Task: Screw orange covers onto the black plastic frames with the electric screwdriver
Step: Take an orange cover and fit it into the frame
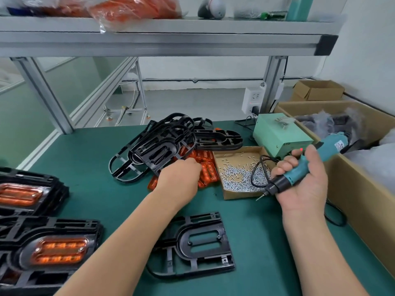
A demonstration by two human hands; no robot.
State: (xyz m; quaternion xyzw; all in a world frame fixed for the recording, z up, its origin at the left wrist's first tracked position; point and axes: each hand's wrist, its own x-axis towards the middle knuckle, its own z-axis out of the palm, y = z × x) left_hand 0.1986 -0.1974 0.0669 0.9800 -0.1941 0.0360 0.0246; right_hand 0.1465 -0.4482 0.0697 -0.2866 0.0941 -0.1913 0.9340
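From where the person stands, the green surface (85, 171) has one bare black frame (183, 242) lying flat at about 6 o'clock, just in front of them, its oblong opening showing the mat through it. No cover sits on it.

The left hand (179, 178) is stretched out toward 12 o'clock, palm down, over the loose orange covers (208, 169) heaped near the middle of the surface. Its fingers dip into the heap and are hidden by the back of the hand, so I cannot tell whether it has hold of a cover or only touches them. A tangled pile of frames (158, 150) leans over those covers from 11 o'clock.

The right hand (305, 182), at 3 o'clock, is wrapped around the electric screwdriver (297, 174), fingers curled over its teal body and thumb along the top. The tool is raised off the surface and tilted, with its bit aimed down toward 8 o'clock, just off the near corner of the screw tray (226, 194), a shallow cardboard tray holding a drift of small silver screws. A red light glows on the tool near the thumb.

Behind the tray, at 1 o'clock, stands a pale green power box (280, 135). A large carton (363, 193) runs along the edge at 3 o'clock. At 8 o'clock are stacks of finished frames (57, 248), each with an orange cover fitted. Overhead, the shelf (171, 37) carries bags of orange parts (132, 7).
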